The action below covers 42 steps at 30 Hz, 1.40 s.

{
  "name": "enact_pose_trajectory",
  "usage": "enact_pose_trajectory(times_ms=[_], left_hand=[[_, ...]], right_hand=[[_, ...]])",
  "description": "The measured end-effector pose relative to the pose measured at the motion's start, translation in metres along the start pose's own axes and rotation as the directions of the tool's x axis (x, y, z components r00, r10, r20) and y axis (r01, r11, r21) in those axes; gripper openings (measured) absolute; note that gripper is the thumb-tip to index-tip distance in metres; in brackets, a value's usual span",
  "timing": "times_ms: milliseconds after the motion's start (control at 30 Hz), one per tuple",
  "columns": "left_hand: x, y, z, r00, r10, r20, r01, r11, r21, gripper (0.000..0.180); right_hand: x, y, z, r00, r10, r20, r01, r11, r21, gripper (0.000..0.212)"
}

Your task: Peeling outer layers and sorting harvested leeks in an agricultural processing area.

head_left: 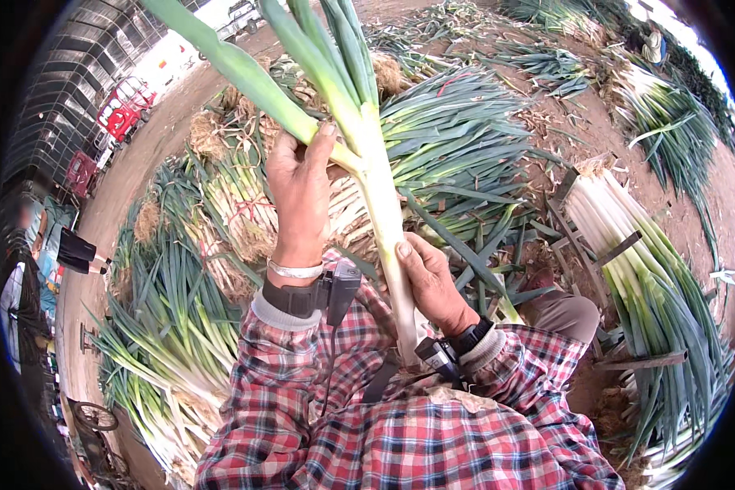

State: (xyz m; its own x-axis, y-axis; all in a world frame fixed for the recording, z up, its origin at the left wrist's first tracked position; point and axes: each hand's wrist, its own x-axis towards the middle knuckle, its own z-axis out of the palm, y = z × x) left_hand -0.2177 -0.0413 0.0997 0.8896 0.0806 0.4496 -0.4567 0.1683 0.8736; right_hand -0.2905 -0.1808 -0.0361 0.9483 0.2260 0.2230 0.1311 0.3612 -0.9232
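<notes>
A big green onion point(379, 180) stands nearly upright in front of my chest, its white stem down and its thick green leaves fanning up past the top edge. My right hand point(431, 282) is closed around the lower white stem. Higher up, my left hand point(302, 175) pinches one outer leaf point(261, 90) between thumb and fingers, close to where it branches from the stem. That leaf angles away to the upper left, apart from the other leaves. The root end is low, against my checked shirt.
Heaped green onions point(457, 131) lie ahead, with rooty bundles point(237, 188) at the left. At my right, a metal rack point(584, 237) holds a bundle of trimmed onions point(629, 245). Further back are a red vehicle point(125, 110) and a person point(652, 45). Another person point(77, 249) stands at far left.
</notes>
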Motion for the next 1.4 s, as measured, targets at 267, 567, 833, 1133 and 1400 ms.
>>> enact_pose_trajectory(times_ms=[267, 567, 833, 1133, 1400], left_hand=[[-0.037, -0.021, -0.028, 0.959, -0.282, 0.040, 0.262, 0.819, -0.511, 0.016], [-0.026, -0.072, -0.058, 0.859, -0.398, 0.321, 0.512, 0.686, -0.518, 0.021], [-0.060, -0.086, -0.064, 0.879, -0.473, 0.067, 0.347, 0.729, 0.590, 0.044], [-0.027, -0.026, 0.016, 0.953, -0.297, 0.057, 0.301, 0.950, -0.079, 0.044], [-0.035, -0.049, 0.008, 0.974, -0.222, 0.051, 0.222, 0.975, 0.002, 0.032]], right_hand=[[-0.004, 0.002, 0.005, 0.963, 0.180, 0.199, -0.261, 0.796, 0.546, 0.038], [-0.003, 0.008, 0.007, 0.936, 0.180, 0.301, -0.338, 0.690, 0.640, 0.051], [-0.002, -0.006, -0.014, 0.983, 0.124, 0.134, -0.174, 0.857, 0.485, 0.056], [0.016, -0.019, 0.018, 0.885, -0.452, -0.110, 0.210, 0.599, -0.772, 0.030], [0.020, -0.001, 0.010, 0.852, -0.524, -0.018, 0.214, 0.380, -0.900, 0.015]])
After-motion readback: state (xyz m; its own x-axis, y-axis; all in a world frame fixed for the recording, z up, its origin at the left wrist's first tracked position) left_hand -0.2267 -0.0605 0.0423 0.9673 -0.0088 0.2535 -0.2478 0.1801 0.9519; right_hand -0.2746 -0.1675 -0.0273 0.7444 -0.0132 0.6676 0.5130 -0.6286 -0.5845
